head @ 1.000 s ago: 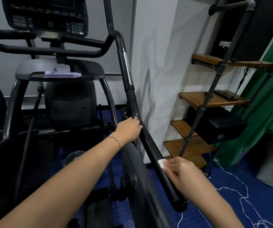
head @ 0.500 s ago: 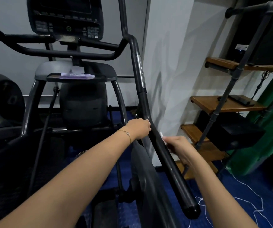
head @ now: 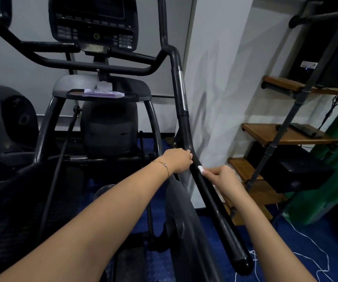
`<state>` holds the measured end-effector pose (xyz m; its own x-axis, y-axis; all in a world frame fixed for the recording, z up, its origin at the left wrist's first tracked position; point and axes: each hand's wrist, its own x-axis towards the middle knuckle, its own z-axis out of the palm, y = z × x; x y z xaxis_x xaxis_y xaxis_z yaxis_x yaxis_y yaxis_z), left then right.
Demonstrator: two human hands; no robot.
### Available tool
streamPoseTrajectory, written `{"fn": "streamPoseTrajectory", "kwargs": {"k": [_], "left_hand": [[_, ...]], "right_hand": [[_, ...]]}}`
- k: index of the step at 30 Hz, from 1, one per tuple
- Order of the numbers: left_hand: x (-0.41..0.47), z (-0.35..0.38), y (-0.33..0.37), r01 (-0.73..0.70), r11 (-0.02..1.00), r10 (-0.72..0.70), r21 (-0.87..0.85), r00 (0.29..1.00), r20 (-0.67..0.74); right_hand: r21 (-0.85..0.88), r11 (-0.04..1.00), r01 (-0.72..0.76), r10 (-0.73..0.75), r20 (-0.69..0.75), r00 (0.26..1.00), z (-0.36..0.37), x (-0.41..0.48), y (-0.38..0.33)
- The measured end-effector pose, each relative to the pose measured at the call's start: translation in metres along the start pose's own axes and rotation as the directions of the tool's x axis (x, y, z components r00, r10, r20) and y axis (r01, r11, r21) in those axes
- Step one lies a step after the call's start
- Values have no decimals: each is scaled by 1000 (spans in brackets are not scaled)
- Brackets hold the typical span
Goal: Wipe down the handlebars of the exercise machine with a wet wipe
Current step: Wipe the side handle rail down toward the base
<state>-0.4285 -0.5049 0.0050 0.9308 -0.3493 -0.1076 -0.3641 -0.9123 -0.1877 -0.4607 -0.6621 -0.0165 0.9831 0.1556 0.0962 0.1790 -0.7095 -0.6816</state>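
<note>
Far left, the exercise machine's other handlebar [head: 3, 35] crosses the top corner, untouched by either hand. Next comes the console [head: 93, 23], and under it a small tray holding a purple pack [head: 103, 93], possibly the wipes.

The left hand [head: 177, 160] has its fingers wrapped around the right handlebar [head: 223, 226] where the bar forks, holding it steady. Just beside it, lower on the bar, a white wet wipe [head: 200, 169] lies against the black grip, pinched there by the curled fingers of the right hand [head: 224, 177].

A second ago that hand and wipe were far down the bar, close to its rounded end. They have since slid up until they nearly meet the left hand. This suggests the lower grip has had one pass. The part above the left hand, with its silver strip, probably remains to be done.

The bar's long axis runs diagonally. Its capped end points down and right, toward the person, and its upper end climbs to a bend beside the console.

At the right stand wooden shelves [head: 286, 136].
</note>
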Motion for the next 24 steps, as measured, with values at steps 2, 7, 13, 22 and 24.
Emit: {"fn": "streamPoseTrajectory", "kwargs": {"k": [2, 7, 13, 22, 24], "left_hand": [[0, 1, 0, 8, 1000, -8, -2, 1000, -5], [1, 3, 2, 34, 999, -33, -32, 999, 2], [2, 6, 1, 25, 1000, -25, -17, 1000, 10], [3, 6, 3, 77, 994, -77, -76, 997, 4], [5, 8, 2, 74, 996, -74, -55, 997, -1]], "right_hand": [[180, 979, -97, 90, 47, 995, -3, -2, 7], [138, 982, -126, 120, 53, 991, -9, -49, 21], [-57, 998, -29, 31, 28, 999, -28, -134, 28], [-748, 635, 193, -175, 104, 979, -1, -145, -17], [-805, 552, 217, -182, 138, 974, 10, -118, -27]]}}
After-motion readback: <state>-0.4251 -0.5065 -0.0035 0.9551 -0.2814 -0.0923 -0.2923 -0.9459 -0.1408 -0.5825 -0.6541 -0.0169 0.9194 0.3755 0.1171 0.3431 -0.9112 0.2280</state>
